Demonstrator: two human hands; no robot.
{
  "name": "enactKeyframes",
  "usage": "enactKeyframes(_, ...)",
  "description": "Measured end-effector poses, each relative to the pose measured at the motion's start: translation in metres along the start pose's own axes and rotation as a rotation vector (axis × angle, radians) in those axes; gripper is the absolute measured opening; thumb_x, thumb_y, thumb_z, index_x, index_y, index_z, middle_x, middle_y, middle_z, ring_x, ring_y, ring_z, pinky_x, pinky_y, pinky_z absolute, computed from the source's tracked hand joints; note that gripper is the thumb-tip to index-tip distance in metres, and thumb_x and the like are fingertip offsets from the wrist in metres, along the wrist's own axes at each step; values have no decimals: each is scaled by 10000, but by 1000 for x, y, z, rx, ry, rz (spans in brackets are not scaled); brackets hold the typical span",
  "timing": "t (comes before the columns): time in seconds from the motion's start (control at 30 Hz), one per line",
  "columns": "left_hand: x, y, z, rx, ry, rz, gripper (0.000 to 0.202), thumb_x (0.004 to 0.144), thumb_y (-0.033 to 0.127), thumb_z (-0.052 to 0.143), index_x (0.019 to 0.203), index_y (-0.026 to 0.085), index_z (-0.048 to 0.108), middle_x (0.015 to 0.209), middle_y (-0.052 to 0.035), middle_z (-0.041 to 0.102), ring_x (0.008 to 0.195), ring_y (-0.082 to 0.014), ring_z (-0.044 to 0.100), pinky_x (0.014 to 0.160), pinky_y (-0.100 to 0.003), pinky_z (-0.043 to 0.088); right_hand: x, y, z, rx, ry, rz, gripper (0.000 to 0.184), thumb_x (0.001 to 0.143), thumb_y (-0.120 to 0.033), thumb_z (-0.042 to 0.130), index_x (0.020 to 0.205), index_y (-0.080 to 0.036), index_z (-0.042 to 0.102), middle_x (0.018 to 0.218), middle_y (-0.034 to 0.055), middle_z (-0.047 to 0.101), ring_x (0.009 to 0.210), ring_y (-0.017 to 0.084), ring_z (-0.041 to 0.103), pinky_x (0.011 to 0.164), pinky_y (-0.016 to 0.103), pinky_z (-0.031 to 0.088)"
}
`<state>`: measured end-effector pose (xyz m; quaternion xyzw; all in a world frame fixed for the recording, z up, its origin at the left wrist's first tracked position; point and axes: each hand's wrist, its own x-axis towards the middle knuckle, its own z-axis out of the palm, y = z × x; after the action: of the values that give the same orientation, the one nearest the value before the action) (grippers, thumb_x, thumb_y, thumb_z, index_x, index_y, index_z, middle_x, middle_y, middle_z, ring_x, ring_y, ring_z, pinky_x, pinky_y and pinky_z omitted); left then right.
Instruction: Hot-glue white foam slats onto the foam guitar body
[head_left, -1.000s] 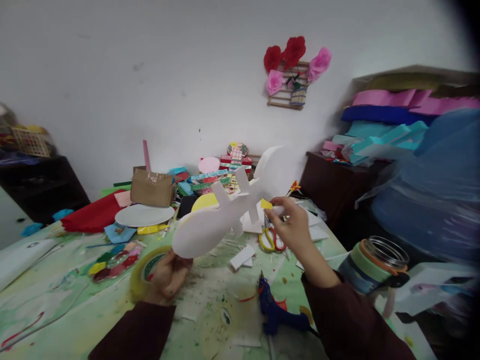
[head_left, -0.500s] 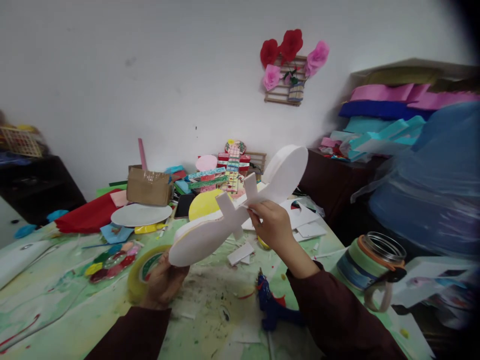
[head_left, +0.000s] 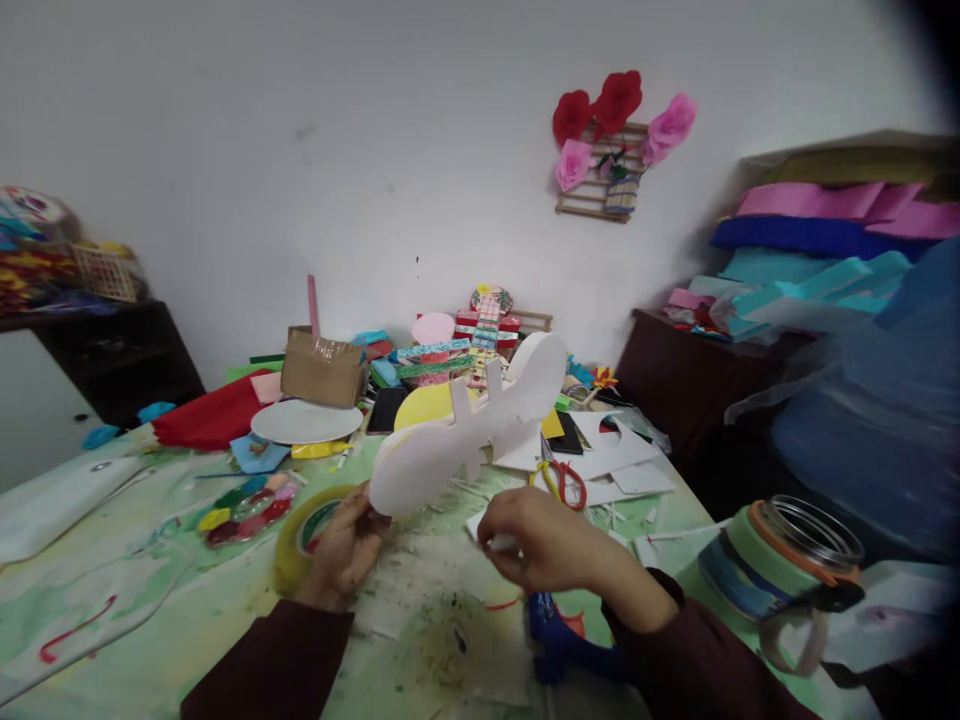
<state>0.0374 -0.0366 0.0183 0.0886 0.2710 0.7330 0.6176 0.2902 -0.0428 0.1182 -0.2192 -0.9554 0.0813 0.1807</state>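
My left hand (head_left: 351, 540) grips the near end of a white foam cutout (head_left: 442, 450). The cutout is thick, has two rounded lobes and small upright tabs in its middle, and is held tilted above the table. Below its far half, my right hand (head_left: 536, 540) is closed, apart from the cutout. A small white piece (head_left: 504, 543) shows between its curled fingers; its shape is mostly hidden. Just under that hand lies a blue glue gun (head_left: 559, 640), partly covered by the right sleeve. Scissors (head_left: 559, 482) with red and yellow handles lie beyond the right hand.
A roll of tape (head_left: 296, 545) stands beside my left wrist, near a paint palette (head_left: 247, 510). A lidless jar (head_left: 780, 560) is at the right. White offcuts (head_left: 630, 465), a white oval plate (head_left: 306, 422) and a cardboard box (head_left: 321, 368) lie farther back.
My right hand has let go of the cutout's middle and moved down toward the table. The cutout has swung to a flatter tilt in my left hand. The view has shifted left.
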Motion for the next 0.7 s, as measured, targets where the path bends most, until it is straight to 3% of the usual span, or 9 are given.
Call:
enactKeyframes(0.1, 0, -3, -1, 87, -17, 58, 136, 668, 39, 652, 761, 137, 668, 703, -10, 672, 600, -103, 611, 552, -146, 514, 6, -11, -6, -30, 31, -58, 149, 746, -107, 550, 842, -209, 600, 817, 9, 641, 773, 134, 589, 663, 232, 444)
enactKeyframes(0.23, -2, -6, -4, 214, -76, 90, 199, 568, 133, 774, 736, 118, 668, 726, -21, 676, 620, -98, 602, 587, -150, 512, 26, 2, -17, -261, 236, 38, 126, 811, -123, 491, 900, -168, 569, 1197, 122, 597, 1035, 198, 577, 788, 297, 469)
enactKeyframes(0.33, -3, -7, -6, 317, -134, 90, 245, 558, 183, 796, 762, 119, 676, 713, -20, 671, 616, -110, 596, 582, -179, 510, 39, 18, -21, -436, 160, 96, 142, 825, -111, 468, 925, -148, 561, 1341, 162, 508, 1068, 221, 574, 775, 315, 468)
enactKeyframes(0.43, -4, -6, -6, 363, -135, 95, 245, 562, 191, 795, 767, 125, 679, 710, -24, 671, 613, -124, 598, 565, -198, 500, 45, 27, -20, -454, 52, 133, 138, 824, -104, 465, 913, -151, 559, 1135, 142, 618, 914, 189, 601, 719, 288, 445)
enactKeyframes(0.5, -4, -6, -6, 358, -122, 96, 263, 539, 181, 804, 766, 120, 685, 698, -26, 669, 595, -118, 589, 550, -189, 490, 45, 29, -18, -389, 48, 143, 122, 818, -101, 458, 855, -159, 558, 934, 97, 643, 832, 172, 584, 698, 273, 421)
enactKeyframes(0.7, -5, -6, -4, 299, -122, 78, 204, 575, 137, 772, 762, 119, 691, 703, -32, 664, 644, -128, 610, 595, -178, 503, 29, 23, -15, 129, 324, 121, 50, 791, -157, 535, 828, -179, 560, 770, 7, 596, 694, 117, 525, 637, 234, 390)
